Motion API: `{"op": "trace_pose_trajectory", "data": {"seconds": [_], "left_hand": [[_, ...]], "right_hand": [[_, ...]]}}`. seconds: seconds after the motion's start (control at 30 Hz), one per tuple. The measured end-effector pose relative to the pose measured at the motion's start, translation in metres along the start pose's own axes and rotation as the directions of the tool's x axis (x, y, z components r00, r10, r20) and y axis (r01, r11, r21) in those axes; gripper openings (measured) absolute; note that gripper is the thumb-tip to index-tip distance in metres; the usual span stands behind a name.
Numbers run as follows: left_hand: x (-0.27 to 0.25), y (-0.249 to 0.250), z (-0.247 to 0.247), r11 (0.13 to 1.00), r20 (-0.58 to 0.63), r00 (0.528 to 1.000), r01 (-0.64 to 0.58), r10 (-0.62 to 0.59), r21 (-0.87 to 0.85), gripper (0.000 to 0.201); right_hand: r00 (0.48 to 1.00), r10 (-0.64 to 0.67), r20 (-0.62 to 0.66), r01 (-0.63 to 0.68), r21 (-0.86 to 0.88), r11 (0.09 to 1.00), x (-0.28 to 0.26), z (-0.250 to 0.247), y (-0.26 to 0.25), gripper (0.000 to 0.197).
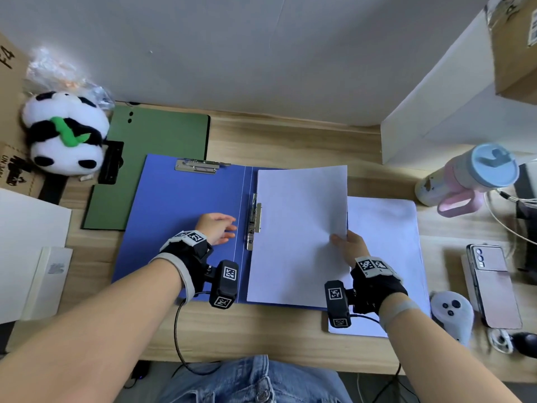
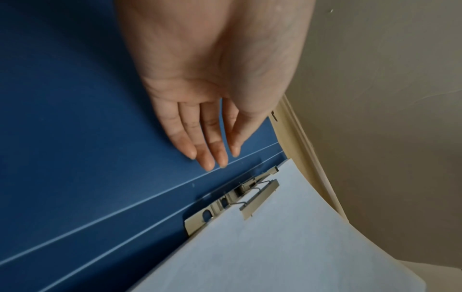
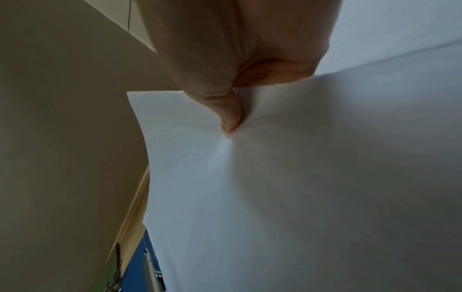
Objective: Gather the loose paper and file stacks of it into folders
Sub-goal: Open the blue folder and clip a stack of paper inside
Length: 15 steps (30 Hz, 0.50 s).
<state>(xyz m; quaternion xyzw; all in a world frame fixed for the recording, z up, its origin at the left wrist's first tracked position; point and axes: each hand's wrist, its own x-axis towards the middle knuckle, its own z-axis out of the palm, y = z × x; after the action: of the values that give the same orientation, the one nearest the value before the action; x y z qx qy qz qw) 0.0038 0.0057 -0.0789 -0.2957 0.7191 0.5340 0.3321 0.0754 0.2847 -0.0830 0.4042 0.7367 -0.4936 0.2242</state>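
Right hand [image 1: 350, 247] pinching paper stack [image 1: 299, 234] at 3 o'clock of blue folder [image 1: 180, 205]; left hand [image 1: 216, 228] flat, fingers straight, at 9.

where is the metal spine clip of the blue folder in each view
Head: spine clip at centre, along the blue folder's fold, between left hand and paper stack.
Left wrist: lower centre, below the fingertips, paper edge tucked under it.
Right wrist: bottom left sliver, mostly hidden by paper.
Shared landmark: the blue folder.
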Motion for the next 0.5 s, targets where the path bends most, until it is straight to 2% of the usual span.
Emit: {"op": "trace_pose_trajectory", "data": {"seconds": [0.07, 0.27, 0.5], "left_hand": [[0.001, 0.004, 0.003, 1.000, -0.005, 1.000, -0.010, 0.010, 0.004, 0.012], [0.010, 0.024, 0.019, 0.988, -0.007, 0.993, -0.114, 0.115, 0.108, 0.035], [0.016, 0.048, 0.030, 0.974, 0.066, 0.984, -0.171, 0.163, 0.149, 0.044]], "right_hand": [[1.000, 0.013, -0.003, -0.013, 0.009, 1.000, 0.000, 0.003, 0.001, 0.031], [0.999, 0.021, -0.030, -0.021, -0.018, 1.000, 0.002, 0.007, 0.001, 0.030], [0.999, 0.011, -0.032, -0.011, -0.009, 1.000, 0.004, 0.009, -0.003, 0.030]]}}
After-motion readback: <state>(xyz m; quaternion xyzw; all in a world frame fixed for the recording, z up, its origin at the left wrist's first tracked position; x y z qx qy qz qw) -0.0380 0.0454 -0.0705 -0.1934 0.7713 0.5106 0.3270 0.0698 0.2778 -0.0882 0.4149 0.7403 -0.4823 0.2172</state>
